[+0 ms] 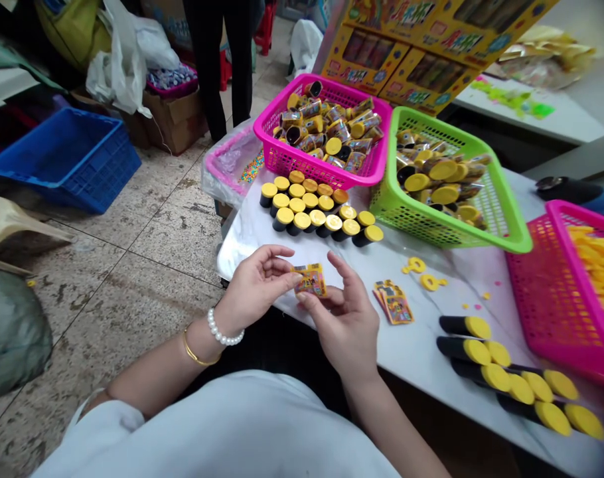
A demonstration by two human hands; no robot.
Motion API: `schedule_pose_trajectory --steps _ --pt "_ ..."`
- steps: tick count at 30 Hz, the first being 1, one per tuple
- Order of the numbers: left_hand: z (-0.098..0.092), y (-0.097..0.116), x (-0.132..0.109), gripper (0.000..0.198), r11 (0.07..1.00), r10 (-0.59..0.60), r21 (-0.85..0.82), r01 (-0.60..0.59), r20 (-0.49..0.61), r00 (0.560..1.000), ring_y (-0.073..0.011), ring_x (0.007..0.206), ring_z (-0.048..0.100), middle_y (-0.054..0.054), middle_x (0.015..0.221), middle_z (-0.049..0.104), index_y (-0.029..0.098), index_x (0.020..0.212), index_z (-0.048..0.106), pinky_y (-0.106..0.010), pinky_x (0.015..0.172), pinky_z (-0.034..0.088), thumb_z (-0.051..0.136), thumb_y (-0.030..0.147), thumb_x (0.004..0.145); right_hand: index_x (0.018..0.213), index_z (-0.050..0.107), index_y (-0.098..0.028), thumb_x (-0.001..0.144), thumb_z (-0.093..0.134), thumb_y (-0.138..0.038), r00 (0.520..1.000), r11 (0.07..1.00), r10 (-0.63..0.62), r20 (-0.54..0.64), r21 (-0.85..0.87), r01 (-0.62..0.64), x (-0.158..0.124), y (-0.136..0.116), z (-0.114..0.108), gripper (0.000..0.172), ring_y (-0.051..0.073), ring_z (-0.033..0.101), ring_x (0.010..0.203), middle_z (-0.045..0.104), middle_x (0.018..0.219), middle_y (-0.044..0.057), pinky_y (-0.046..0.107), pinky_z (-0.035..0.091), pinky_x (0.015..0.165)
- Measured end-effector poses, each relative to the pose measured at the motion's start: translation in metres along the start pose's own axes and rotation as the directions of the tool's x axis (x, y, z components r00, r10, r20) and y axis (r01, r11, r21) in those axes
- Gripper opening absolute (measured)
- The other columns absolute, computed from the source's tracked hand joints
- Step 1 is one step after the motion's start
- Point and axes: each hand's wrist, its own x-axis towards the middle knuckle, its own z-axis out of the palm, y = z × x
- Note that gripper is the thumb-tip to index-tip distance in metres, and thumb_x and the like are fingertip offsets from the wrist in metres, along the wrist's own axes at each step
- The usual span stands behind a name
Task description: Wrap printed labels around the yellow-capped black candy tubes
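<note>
My left hand (259, 279) pinches the left end of a small printed yellow label (312, 280) between thumb and fingers. On the label's other side, my right hand (344, 312) grips its lower edge with the thumb, its index finger raised. Both hands hover over the near edge of the white table (416, 358). A loose stack of similar labels (394, 302) lies to the right of my right hand. Beyond my hands stand rows of black tubs with yellow lids (316, 209). More of these black tubs (501, 375) lie on their sides at the right.
A pink basket (322, 171) and a green basket (451, 232) hold wrapped tubs; another pink basket (555, 292) holds yellow pieces. Two yellow ring-shaped pieces (429, 282) lie on the table. Printed boxes (406, 60) are stacked behind. A blue crate (77, 159) stands on the floor. A person (217, 66) stands beyond.
</note>
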Motion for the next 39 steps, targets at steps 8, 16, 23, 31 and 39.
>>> schedule_pose_trajectory --steps 8,16,23,31,39 --pt "0.001 -0.002 -0.001 0.035 0.974 0.056 0.214 -0.073 0.083 0.995 -0.0093 0.057 0.055 0.005 0.063 0.061 0.016 0.112 0.061 -0.021 0.057 0.041 0.074 0.029 0.082 0.081 0.066 -0.018 0.078 0.078 -0.05 0.926 0.955 0.198 0.322 0.151 -0.256 0.019 -0.007 -0.011 0.035 0.008 0.051 0.049 0.062 0.061 -0.003 0.02 0.041 0.045" --pt "-0.001 -0.001 -0.018 0.018 0.84 0.407 0.419 -0.344 -0.069 0.911 -0.0125 0.071 0.057 -0.002 0.077 0.065 0.017 0.08 0.068 -0.026 0.067 0.046 0.07 0.033 0.088 0.078 0.066 -0.019 0.077 0.08 -0.042 0.997 0.989 0.035 0.062 0.141 -0.044 0.019 -0.004 -0.002 0.027 0.009 0.05 0.05 0.064 0.061 -0.002 0.02 0.04 0.047" --pt "-0.001 -0.008 -0.024 0.017 0.855 0.363 0.421 -0.304 -0.068 0.929 -0.0136 0.071 0.058 -0.003 0.078 0.067 0.017 0.082 0.071 -0.026 0.066 0.047 0.072 0.033 0.086 0.078 0.066 -0.02 0.082 0.077 -0.038 0.995 0.995 -0.093 0.047 0.038 0.091 0.013 -0.001 0.002 0.021 0.011 0.056 0.055 0.066 0.065 -0.002 0.023 0.046 0.052" --pt "0.002 -0.001 -0.028 0.01 0.882 0.325 0.393 -0.259 -0.11 0.939 -0.0134 0.07 0.059 -0.003 0.079 0.068 0.018 0.081 0.072 -0.026 0.066 0.048 0.076 0.027 0.083 0.08 0.066 -0.022 0.087 0.072 -0.039 0.982 0.98 -0.186 0.035 -0.073 0.188 0.012 0.002 0.005 0.02 0.013 0.059 0.058 0.067 0.068 -0.001 0.026 0.048 0.055" --pt "0.0 -0.001 -0.028 0.004 0.788 0.446 0.525 -0.322 -0.125 0.886 -0.0138 0.067 0.056 -0.004 0.081 0.07 0.021 0.084 0.079 -0.027 0.061 0.044 0.076 0.023 0.082 0.083 0.066 -0.023 0.091 0.067 -0.031 0.926 0.891 -0.377 -0.011 -0.277 0.36 0.014 0.003 0.008 0.012 0.013 0.061 0.058 0.07 0.07 -0.001 0.026 0.051 0.057"
